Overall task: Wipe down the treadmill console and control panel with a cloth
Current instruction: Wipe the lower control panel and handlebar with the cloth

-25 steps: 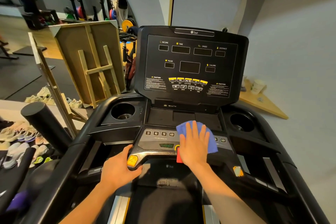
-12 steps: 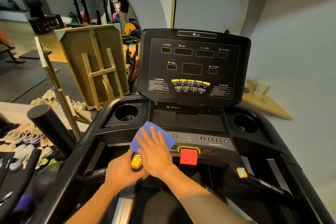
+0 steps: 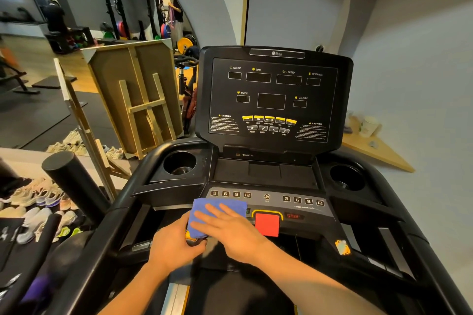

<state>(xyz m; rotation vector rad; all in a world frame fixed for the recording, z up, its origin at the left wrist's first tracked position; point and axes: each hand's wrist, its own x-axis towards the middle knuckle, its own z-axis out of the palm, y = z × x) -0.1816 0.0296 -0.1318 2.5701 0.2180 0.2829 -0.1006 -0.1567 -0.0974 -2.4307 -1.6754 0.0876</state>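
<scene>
The black treadmill console (image 3: 273, 100) stands upright ahead, with dark display windows and yellow buttons. Below it runs the grey control panel (image 3: 302, 202) with number keys and a red stop button (image 3: 267, 224). A blue cloth (image 3: 217, 208) lies on the panel's left part, just left of the stop button. My right hand (image 3: 230, 233) presses flat on the cloth, fingers spread and pointing left. My left hand (image 3: 172, 245) grips the left handle end below the cloth, covering most of its yellow button.
Cup holders (image 3: 179, 162) (image 3: 346, 178) flank the tray under the console. A wooden frame (image 3: 135, 94) leans at the left, with several shoes (image 3: 38, 207) on the floor. A wooden shelf (image 3: 378, 151) with a cup (image 3: 367, 126) is at the right wall.
My right hand slid the blue cloth leftward across the panel, uncovering the red stop button, then settled lower near the left handle. My left hand kept its grip.
</scene>
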